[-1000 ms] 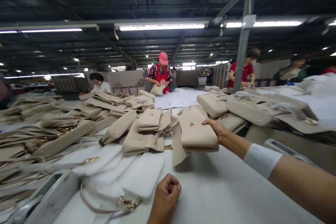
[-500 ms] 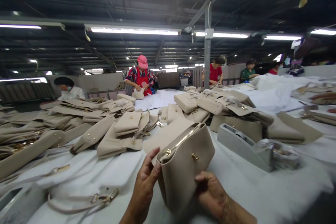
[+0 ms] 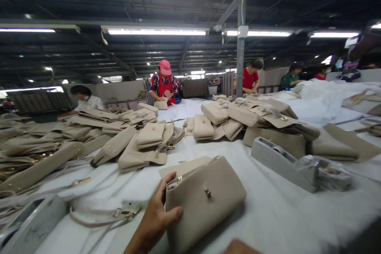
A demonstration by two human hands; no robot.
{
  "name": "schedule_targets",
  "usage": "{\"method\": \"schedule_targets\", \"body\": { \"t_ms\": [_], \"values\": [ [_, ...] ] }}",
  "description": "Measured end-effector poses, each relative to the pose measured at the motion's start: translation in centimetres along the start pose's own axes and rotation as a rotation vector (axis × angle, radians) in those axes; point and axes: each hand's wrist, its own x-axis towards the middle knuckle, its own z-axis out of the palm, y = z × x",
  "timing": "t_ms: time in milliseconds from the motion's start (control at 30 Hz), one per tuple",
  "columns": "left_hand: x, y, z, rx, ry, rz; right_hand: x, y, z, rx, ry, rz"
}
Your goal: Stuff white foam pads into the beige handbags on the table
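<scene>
A beige handbag (image 3: 205, 202) with a gold clasp on its front stands tilted before me on the white-covered table. Its flap is laid back behind it, and a gold zipper pull shows at the top left corner. My left hand (image 3: 159, 210) grips the bag's left side, thumb on the front panel and fingers around behind. At the bottom edge only a blurred bit of my right hand (image 3: 240, 247) shows, below the bag; its fingers are hidden. A thin beige strap (image 3: 95, 223) with gold clips lies left of my left hand.
A grey tape dispenser (image 3: 282, 164) stands to the right, a plastic-wrapped bundle (image 3: 335, 174) beside it. Another dispenser (image 3: 35, 222) is at the lower left. Piles of beige bags (image 3: 149, 139) cover the far side. Several people, one in a pink cap (image 3: 165, 67), work beyond.
My right hand has left the bag's front and dropped to the bottom edge. The bag has been lowered and its front turned more toward me. My left hand still holds it.
</scene>
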Motion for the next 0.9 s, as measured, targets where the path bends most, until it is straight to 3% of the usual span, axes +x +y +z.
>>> {"method": "schedule_targets", "body": {
  "t_ms": [67, 133, 167, 300, 433, 500, 600, 767, 900],
  "values": [
    [-0.7, 0.0, 0.4, 0.049, -0.012, 0.027, 1.3, -3.0, -1.8, -0.137, 0.072, -0.115],
    [-1.4, 0.1, 1.0, 0.092, -0.019, 0.045, 3.3, -5.6, -3.2, -0.452, 0.229, -0.351],
    [-1.7, 0.1, 1.2, 0.109, -0.022, 0.052, 4.4, -6.6, -3.6, -0.583, 0.247, -0.392],
    [-2.0, 0.4, 1.4, 0.166, -0.058, 0.051, 6.6, -8.0, -2.7, -0.947, 0.017, -0.318],
    [-1.9, 0.5, 1.0, 0.07, -0.124, -0.01, 6.5, -8.2, -0.7, -1.17, -0.014, -0.228],
    [-2.0, 0.6, 0.9, -0.038, -0.105, -0.006, 6.5, -8.4, -0.4, -1.194, -0.063, -0.197],
    [-2.1, 0.8, 1.2, -0.108, -0.093, -0.014, 7.4, -8.4, -1.1, -1.165, -0.223, -0.278],
    [-1.9, 0.8, 1.4, 0.084, -0.101, 0.003, 9.8, -8.7, -2.6, -0.968, -0.57, -0.256],
    [-1.6, 0.5, 1.3, 0.065, -0.12, -0.005, 10.4, -11.0, -1.7, -1.41, -0.611, -0.34]
  ]
}}
